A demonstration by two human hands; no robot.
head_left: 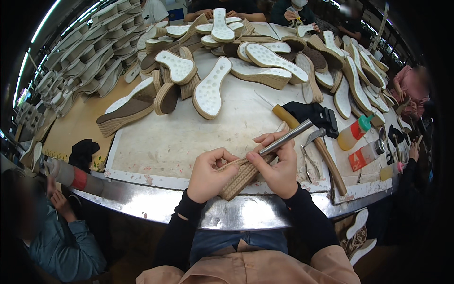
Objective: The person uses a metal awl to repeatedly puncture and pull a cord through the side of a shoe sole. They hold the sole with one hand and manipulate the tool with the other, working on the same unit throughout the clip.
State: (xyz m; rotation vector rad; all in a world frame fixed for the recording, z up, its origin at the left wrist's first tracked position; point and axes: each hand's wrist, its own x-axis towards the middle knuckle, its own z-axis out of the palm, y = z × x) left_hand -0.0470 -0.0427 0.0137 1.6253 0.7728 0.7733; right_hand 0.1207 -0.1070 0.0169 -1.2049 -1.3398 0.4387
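Note:
Near the table's front edge, a wedge sole (232, 186) wrapped in tan braided rope is tilted between my two hands. My left hand (210, 173) is closed on its left side, with thumb and forefinger pinching at the braid along the upper edge. My right hand (280, 168) is closed at the other end of the sole. Across its fingers lies a smooth metal rod (289, 136), pointing up and to the right, its lower end by my right thumb at the braid. My right fingers are partly hidden behind the sole and rod.
Many wedge soles (213, 87) with white tops cover the far table. Right of my hands lie a hammer (331, 163), pliers (307, 163), a yellow-handled awl (285, 116) and a green-capped bottle (354, 132). Soles are stacked high at left (94, 52). Other people sit around the table.

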